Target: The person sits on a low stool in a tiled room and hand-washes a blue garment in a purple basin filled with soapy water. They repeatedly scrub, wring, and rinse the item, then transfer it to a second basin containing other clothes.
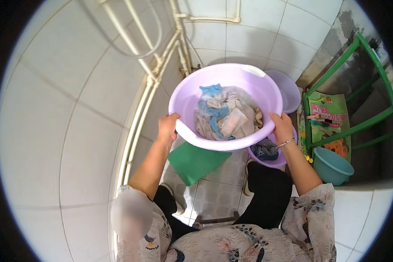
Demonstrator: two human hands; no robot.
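Note:
Between my two hands is a large lilac plastic basin, gripped by its rim at both sides and tipped a little toward me. Wet laundry in grey, beige and blue lies in it, with some suds or water around the cloth. My left hand is closed on the left rim, thumb on top. On the right rim my right hand is closed too, a bracelet at its wrist. Below the right hand, partly hidden by the large basin, a smaller purple basin holds dark cloth.
A green mat lies on the tiled floor. Cream pipes run along the left wall. Behind the basin stands a pale purple bucket. At right are a green metal frame, a teal bucket and a colourful printed sheet.

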